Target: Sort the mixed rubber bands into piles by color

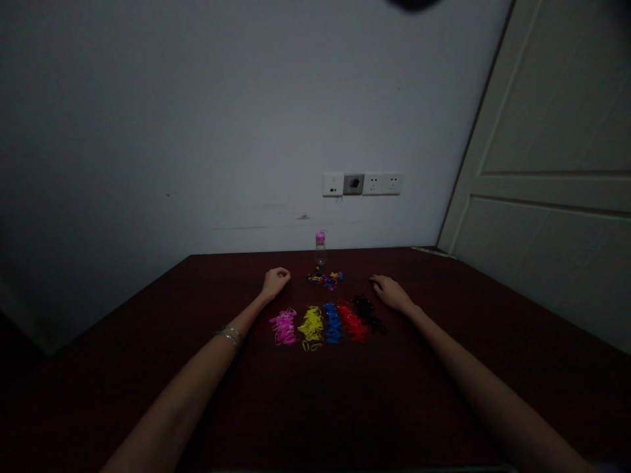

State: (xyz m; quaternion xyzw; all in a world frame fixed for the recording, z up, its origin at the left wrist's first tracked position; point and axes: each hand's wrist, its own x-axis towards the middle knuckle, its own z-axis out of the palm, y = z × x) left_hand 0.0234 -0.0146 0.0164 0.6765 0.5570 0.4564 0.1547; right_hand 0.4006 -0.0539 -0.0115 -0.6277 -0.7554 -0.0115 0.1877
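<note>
My left hand (276, 282) rests on its side on the table, fingers curled in; nothing shows in it. My right hand (389, 292) lies on the table with fingers stretched out and holds nothing. Between and below them are small rubber bands sorted by colour: a pink pile (284, 327) nearest my left hand, then yellow bands (311, 323), blue bands (332, 323), red bands (351, 322) and black bands (367, 313) just beside my right hand. Farther back lies a small mixed-colour heap (326, 278), in front of a clear bottle (321, 253) with a pink cap.
The dark red-brown table (315, 407) meets a pale wall (236, 131) at its far edge. Sockets and switches (363, 184) are on that wall. A panelled door (552, 164) stands on the right. The light is dim.
</note>
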